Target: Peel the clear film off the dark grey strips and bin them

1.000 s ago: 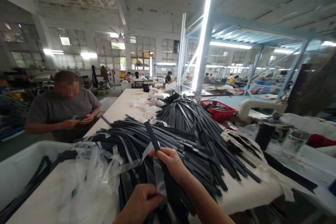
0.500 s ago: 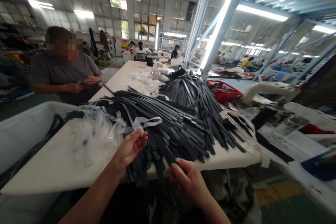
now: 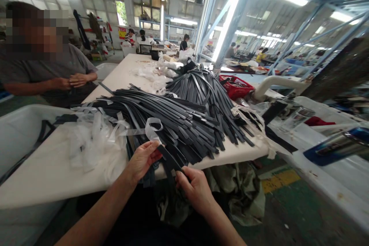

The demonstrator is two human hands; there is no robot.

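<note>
At table edge [image 3: 236, 158], left grip [image 3: 144, 158] pinched on white film [image 3: 152, 133] and black strip [image 3: 170, 159], right grip [image 3: 196, 186] on strip; lower end obscured.

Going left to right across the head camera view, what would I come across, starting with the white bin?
White bin, clear plastic strips, left hand, right hand, red basket, shiny blue cylinder.

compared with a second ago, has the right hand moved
Yes: the right hand has moved back, from over the dark strips to the near table edge.

Black strip [image 3: 170, 158] — slanting, translucent tape [image 3: 150, 132] (curled)
</note>
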